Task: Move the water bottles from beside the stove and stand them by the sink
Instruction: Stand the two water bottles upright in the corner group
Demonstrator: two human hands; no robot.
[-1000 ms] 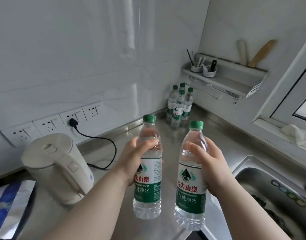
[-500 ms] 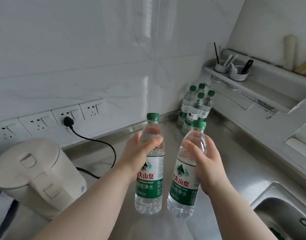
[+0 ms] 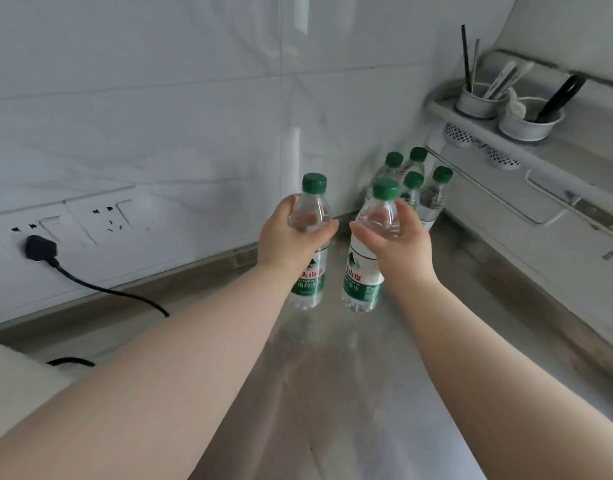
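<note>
Gripping the left bottle point(image 3: 308, 278) in the left hand point(image 3: 287, 240) and the right bottle point(image 3: 362, 282) in the right hand point(image 3: 402, 244), both upright over the counter point(image 3: 332, 393), with the standing group of bottles point(image 3: 433, 199) at one o'clock, nearer the right hand.

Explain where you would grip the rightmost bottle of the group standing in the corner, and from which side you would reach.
Grip the rightmost bottle round its clear shoulder, just below the green cap, probably reaching in from the near side. It stands upright; other bottles crowd its left and rear, and the wall rack hangs close on its right, so the front looks most open.
</note>
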